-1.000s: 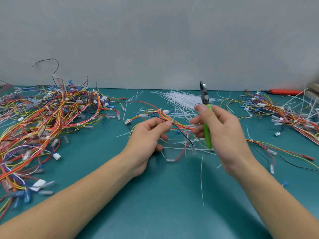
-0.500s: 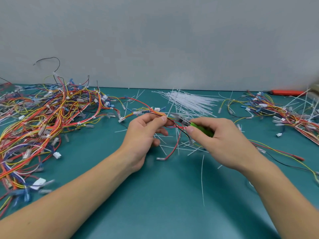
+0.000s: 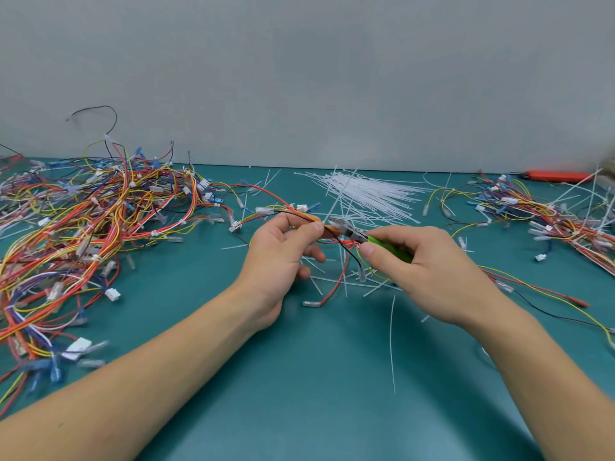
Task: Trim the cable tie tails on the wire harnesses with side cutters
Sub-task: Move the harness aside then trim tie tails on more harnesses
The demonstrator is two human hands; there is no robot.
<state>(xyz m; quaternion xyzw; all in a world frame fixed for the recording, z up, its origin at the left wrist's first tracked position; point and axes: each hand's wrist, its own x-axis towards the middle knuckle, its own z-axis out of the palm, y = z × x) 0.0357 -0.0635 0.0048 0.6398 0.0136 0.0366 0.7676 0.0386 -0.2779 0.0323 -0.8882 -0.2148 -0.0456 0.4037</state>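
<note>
My left hand (image 3: 279, 254) pinches a wire harness (image 3: 276, 209) of red, yellow and black wires just above the green table, thumb and forefinger closed on the bundle. My right hand (image 3: 412, 267) grips green-handled side cutters (image 3: 382, 242), held level and pointing left. The cutters' metal jaws (image 3: 339, 224) lie against the bundle right beside my left fingertips. Loose wire ends with clear terminals hang down from the harness between my two hands. Whether a tie tail sits in the jaws is too small to tell.
A big tangle of harnesses (image 3: 76, 234) covers the left of the table. A second heap of harnesses (image 3: 549, 211) lies at the right, with an orange tool (image 3: 559, 176) behind it. White cable ties (image 3: 369, 194) lie fanned at the back centre. Cut tails (image 3: 392, 341) are scattered near my hands.
My right hand swung the cutters from upright down to level, then brought the jaws left onto the bundle at my left fingertips. My left hand kept its pinch.
</note>
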